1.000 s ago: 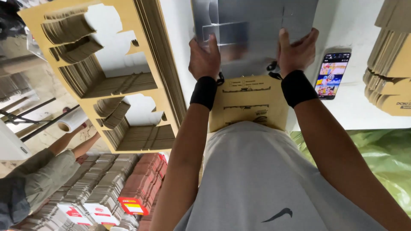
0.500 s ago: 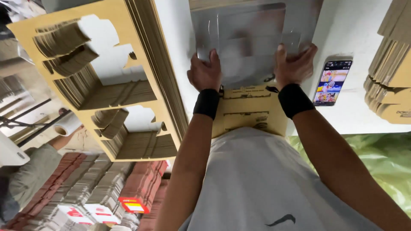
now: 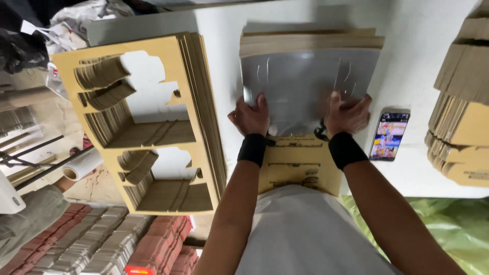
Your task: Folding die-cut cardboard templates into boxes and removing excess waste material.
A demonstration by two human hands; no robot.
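Both hands were laid flat, fingers spread, on the near edge of a silver sheet [image 3: 305, 81] at the upper centre of the frame, nothing being gripped. The left hand [image 3: 250, 116] and right hand [image 3: 347, 113] each bore a black wristband. The sheet topped a cardboard stack [image 3: 310, 42] on the white table [image 3: 423, 66]. A phone [image 3: 389, 135] was seen just right of the right hand, and die-cut cardboard frames [image 3: 198, 102] at the left.
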